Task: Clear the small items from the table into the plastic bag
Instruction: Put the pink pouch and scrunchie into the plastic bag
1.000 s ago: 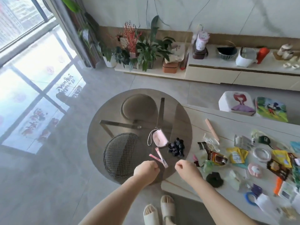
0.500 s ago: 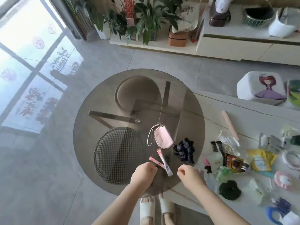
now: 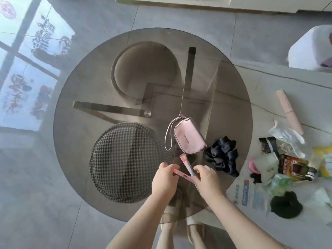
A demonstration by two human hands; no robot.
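Both hands close on two thin pink sticks just below the pouch (image 3: 188,139): left hand (image 3: 164,178) pinches one (image 3: 177,171), right hand (image 3: 206,178) the other (image 3: 186,163); either may slide on the glass table (image 3: 89,105); no bag visible.

White stool (image 3: 310,49) and yellow packet (image 3: 326,164) cropped at right edge.

hands (image 3: 164,178): 2 | pink pouch (image 3: 188,138): 1 | pink sticks (image 3: 186,164): 2 | stools (image 3: 124,164): 2
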